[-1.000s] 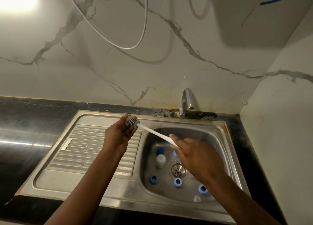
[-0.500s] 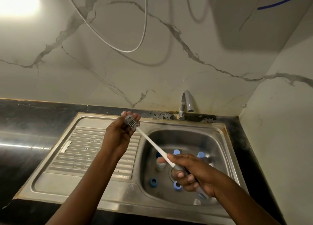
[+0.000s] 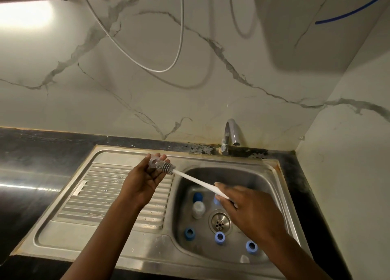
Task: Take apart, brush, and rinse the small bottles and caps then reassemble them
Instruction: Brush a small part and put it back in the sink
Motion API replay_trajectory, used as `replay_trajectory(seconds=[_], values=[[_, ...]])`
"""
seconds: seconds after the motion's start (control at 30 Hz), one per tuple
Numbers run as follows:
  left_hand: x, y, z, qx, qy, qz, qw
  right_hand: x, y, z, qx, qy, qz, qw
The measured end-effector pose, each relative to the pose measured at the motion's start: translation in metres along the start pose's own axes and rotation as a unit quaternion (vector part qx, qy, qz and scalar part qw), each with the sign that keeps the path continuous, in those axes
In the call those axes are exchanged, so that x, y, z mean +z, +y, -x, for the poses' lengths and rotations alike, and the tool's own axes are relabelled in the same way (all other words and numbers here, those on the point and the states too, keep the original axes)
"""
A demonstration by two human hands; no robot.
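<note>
- Caps (image 3: pixel 220 237): three loose blue ones lie open side up on the floor of the sink basin (image 3: pixel 280 197), at about 8, 6 and 4 o'clock of the drain (image 3: pixel 220 221). They look ready for their own turn under the brush.
- Capped bottle (image 3: pixel 198 207) lies at 10 o'clock of the drain with its blue cap on, so it seems not yet taken apart.
- Right hand (image 3: pixel 249 212) hovers over the basin at 2 o'clock of the drain, back upward. Its fingers are closed on the white handle of the bottle brush (image 3: pixel 207 187), though blur hides the exact grip. Short strokes along the handle's own line, with a twist, should scrub best.
- Left hand (image 3: pixel 145 180) is above the drainboard (image 3: pixel 101 195), at 10 o'clock of the basin. Its fingertips are curled round the small clear bottle (image 3: pixel 152 163), whose mouth is turned toward the brush. The grey ribbed brush head sits at that mouth, mostly outside. Lining head and neck up before pushing would likely stop the brush levering the bottle out of so light a hold.
- Tap (image 3: pixel 230 132) stands at 12 o'clock of the basin with no water visibly running. Rinsing appears to come later.
</note>
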State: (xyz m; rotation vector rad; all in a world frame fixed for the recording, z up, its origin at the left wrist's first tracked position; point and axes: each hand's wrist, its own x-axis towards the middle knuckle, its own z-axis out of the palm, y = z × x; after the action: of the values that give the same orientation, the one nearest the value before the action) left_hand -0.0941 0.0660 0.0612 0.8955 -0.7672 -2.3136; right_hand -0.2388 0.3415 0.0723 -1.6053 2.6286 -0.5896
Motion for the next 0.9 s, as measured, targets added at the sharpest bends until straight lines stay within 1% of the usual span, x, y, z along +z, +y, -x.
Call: replay_trajectory(seconds=[0.1, 0.17, 0.27, 0.33, 0.43, 0.7, 0.8, 0.9], values=[[-0.004, 0.011, 0.002, -0.004, -0.017, -0.023, 1.000, 0.001, 0.006, 0.006, 0.064, 0.034, -0.104, 0.992], [-0.005, 0.015, 0.003, -0.007, -0.029, -0.038, 0.999, 0.003, 0.008, 0.007, 0.084, 0.046, -0.144, 0.985], [0.001, 0.015, 0.004, 0.011, -0.042, -0.081, 0.996, 0.006, 0.003, 0.006, 0.089, 0.045, -0.189, 0.977], [0.007, 0.012, 0.005, 0.028, -0.042, -0.069, 0.996, 0.008, -0.001, 0.004, 0.092, 0.047, -0.216, 0.971], [0.015, 0.009, 0.005, 0.053, -0.017, -0.043, 0.998, 0.014, -0.008, 0.005, 0.087, 0.043, -0.252, 0.963], [0.032, -0.002, 0.002, 0.099, -0.009, -0.106, 0.989, 0.021, -0.016, 0.006, 0.088, 0.032, -0.249, 0.964], [0.038, -0.006, 0.003, 0.101, -0.019, -0.117, 0.988, 0.024, -0.023, 0.002, 0.096, 0.046, -0.248, 0.963], [0.040, -0.006, 0.003, 0.093, -0.023, -0.119, 0.988, 0.023, -0.028, -0.004, 0.100, 0.039, -0.244, 0.964]])
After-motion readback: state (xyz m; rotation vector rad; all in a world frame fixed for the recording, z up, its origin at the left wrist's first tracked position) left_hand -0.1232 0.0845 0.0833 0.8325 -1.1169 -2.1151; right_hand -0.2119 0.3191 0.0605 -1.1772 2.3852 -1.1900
